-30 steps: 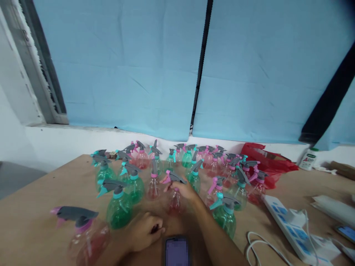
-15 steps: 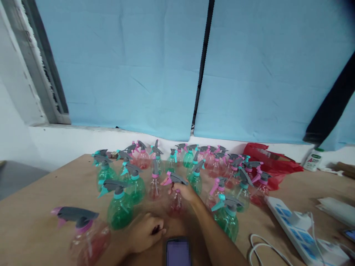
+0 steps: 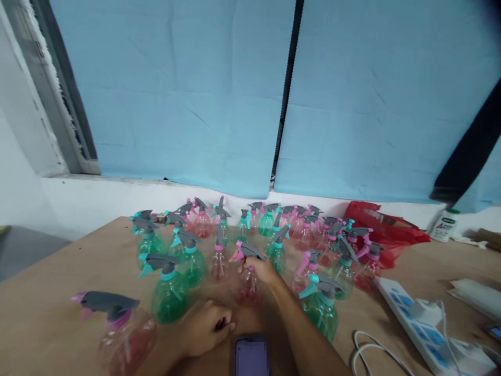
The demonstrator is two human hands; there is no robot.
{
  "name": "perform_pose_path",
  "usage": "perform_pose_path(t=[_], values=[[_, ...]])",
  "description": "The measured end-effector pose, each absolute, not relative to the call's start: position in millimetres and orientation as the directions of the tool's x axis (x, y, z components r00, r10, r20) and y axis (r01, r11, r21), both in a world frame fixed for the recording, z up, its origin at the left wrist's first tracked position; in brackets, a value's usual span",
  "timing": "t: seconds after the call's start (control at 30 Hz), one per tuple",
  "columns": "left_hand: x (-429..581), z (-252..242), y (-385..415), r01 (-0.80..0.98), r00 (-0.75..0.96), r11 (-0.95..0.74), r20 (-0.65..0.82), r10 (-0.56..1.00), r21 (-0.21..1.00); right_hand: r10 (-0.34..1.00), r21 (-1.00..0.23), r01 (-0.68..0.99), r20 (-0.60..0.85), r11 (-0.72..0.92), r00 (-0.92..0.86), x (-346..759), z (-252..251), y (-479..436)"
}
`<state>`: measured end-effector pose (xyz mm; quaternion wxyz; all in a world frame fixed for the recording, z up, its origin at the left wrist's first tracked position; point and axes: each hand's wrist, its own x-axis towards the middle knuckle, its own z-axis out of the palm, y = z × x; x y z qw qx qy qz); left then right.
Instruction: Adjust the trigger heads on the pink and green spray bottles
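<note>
My right hand (image 3: pixel 265 270) is wrapped round the neck of a pink spray bottle (image 3: pixel 249 290), under its grey and pink trigger head. The bottle stands upright in the middle of the group, its nozzle pointing left. My left hand (image 3: pixel 207 328) rests on the table with its fingers curled in and nothing visible in them. Beside it stands a green spray bottle (image 3: pixel 170 296). A pink spray bottle (image 3: pixel 127 339) is at the near left, partly behind my left forearm. Just beyond the held bottle, to its left, is another pink spray bottle (image 3: pixel 219 265).
Several more pink and green spray bottles spread to the back wall. A phone (image 3: pixel 251 359) lies at the near edge. On the right are a power strip (image 3: pixel 415 324) with plugs, a white cable (image 3: pixel 376 350), a red plastic bag (image 3: pixel 385 230) and a white bottle (image 3: pixel 445 225).
Almost nothing differs. My right hand keeps its grip on the pink spray bottle, and my left hand stays curled on the table.
</note>
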<state>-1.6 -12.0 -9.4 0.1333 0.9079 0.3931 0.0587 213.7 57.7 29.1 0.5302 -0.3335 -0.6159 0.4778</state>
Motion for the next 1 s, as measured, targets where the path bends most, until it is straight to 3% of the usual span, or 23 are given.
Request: perform_pose_path(t=[0.1,0.33,0.53,1.0], values=[[-1.2,-8.5,-11.8,0.696,0.687,-0.655,-0.008,0.727,0.293,0.908,-0.942,-0.169,0.326,0.29,-0.263,213.0,28.9,58.7],[-1.6,-11.6,-11.1,0.696,0.685,-0.656,0.005,0.729,0.294,0.919,-0.948,-0.104,0.317,0.3,-0.236,216.1,26.1,62.4],[-2.3,-12.9,-10.1,0.689,0.69,-0.658,0.004,0.724,0.304,0.912,-0.936,-0.189,0.337,0.298,-0.232,213.2,27.5,61.9],[0.2,-5.3,-13.7,0.695,0.684,-0.652,-0.002,0.729,0.302,0.921,-0.941,-0.114,0.337,0.32,-0.195,211.4,23.4,61.7]])
